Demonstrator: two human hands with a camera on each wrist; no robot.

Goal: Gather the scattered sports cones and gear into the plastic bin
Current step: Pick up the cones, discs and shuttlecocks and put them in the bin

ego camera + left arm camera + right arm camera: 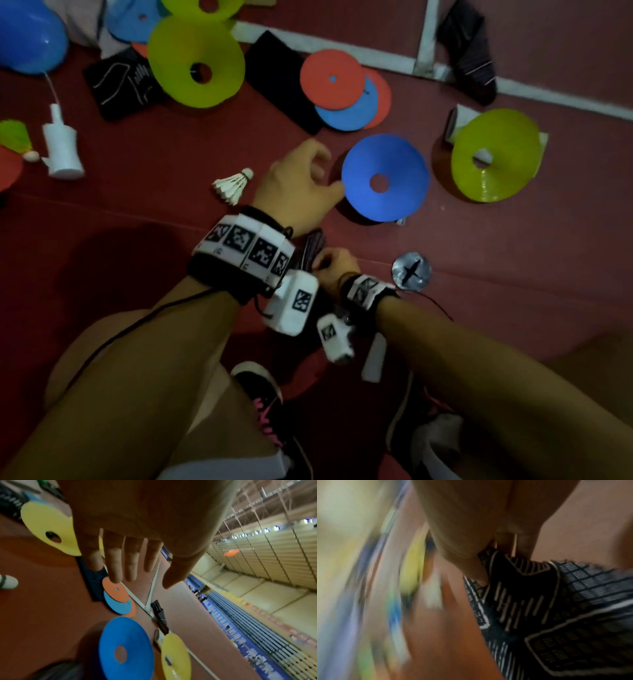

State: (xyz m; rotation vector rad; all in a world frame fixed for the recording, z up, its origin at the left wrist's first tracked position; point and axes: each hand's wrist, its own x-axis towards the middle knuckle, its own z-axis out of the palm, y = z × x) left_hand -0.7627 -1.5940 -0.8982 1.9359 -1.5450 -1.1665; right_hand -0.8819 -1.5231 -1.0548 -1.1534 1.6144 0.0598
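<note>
A blue cone (385, 178) (125, 649) lies on the red court floor. My left hand (329, 174) (142, 580) hovers just left of its rim, fingers relaxed and spread, holding nothing. My right hand (329, 260) (489, 561) is lower, crossed under the left wrist. It pinches a black patterned fabric piece (311, 246) (530, 595). A yellow-green cone (493, 154) (175, 657) lies to the right of the blue one. Red and blue flat discs (342, 89) (116, 595) are stacked behind it. No plastic bin is in view.
Another yellow-green cone (197, 61), a white shuttlecock (233, 185), a blue balloon (30, 37), a white plastic piece (61, 147), a silver disc (411, 270) and more dark fabric pieces (284, 82) (469, 51) lie around. My shoes (267, 404) are at the bottom.
</note>
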